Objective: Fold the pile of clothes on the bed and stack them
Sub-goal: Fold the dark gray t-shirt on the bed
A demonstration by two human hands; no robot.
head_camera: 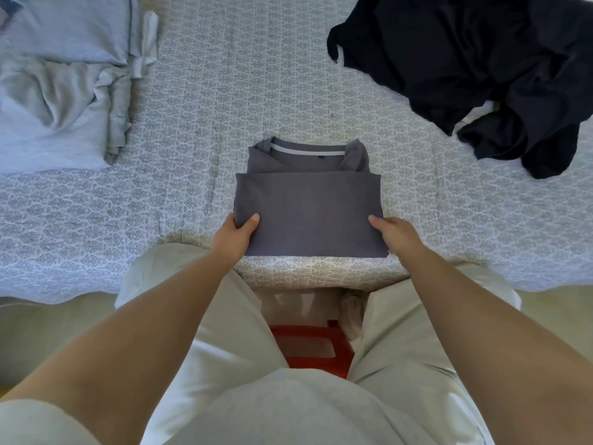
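Home bedroom: patterned bedspread [199, 101] over bed, loose clothes [465, 65] on it, red stool [311, 348] below.

A bed [192, 123] covered in a pale patterned spread is carrying everything. A folded grey shirt [308, 203] is lying near its front edge, collar facing away. Light grey and pale blue clothes [61, 91] are lying at the far left, some flat and some rumpled. A crumpled heap of black clothes [475, 69] is sprawling over the far right, well apart from the grey shirt.
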